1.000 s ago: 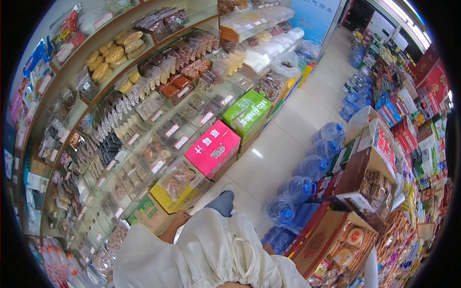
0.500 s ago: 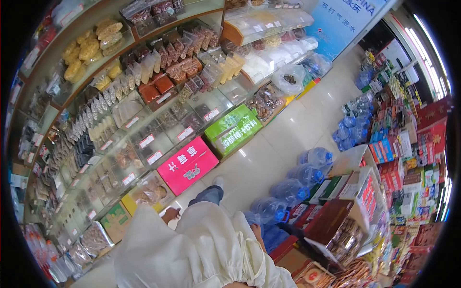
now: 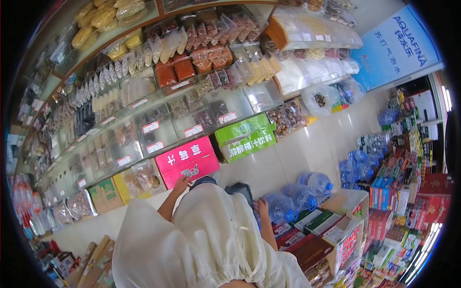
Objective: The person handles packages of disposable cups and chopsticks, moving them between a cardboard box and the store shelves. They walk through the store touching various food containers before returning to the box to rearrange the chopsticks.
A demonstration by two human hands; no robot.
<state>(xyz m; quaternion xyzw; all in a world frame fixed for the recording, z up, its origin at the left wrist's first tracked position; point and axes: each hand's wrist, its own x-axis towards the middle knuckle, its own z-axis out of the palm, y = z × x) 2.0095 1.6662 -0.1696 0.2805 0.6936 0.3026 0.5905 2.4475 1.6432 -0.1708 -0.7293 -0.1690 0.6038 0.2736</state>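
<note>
My left hand (image 3: 180, 184) hangs low beside my cream top (image 3: 201, 230), fingers loosely apart with nothing in them. It overlaps the lower edge of a pink carton (image 3: 185, 161) in this view. To the right, my right hand (image 3: 262, 207) hangs with its fingers partly spread and holds nothing visible. Closest to it is a large clear water bottle (image 3: 280, 207) with a blue cap, one of several standing on the floor. A green carton (image 3: 246, 138) sits right of the pink one.
Tiered shelves with bins of bagged dry goods (image 3: 175, 69) run along the left and ahead. Stacked gift boxes (image 3: 307, 252) stand at the lower right. Tiled floor (image 3: 307, 144) lies between shelves and bottles, with a blue sign (image 3: 396, 48) beyond.
The view has turned and moved forward, so shelves and cartons shift in the picture. Both hands have come further out from behind the top. A leg now shows farther right.
</note>
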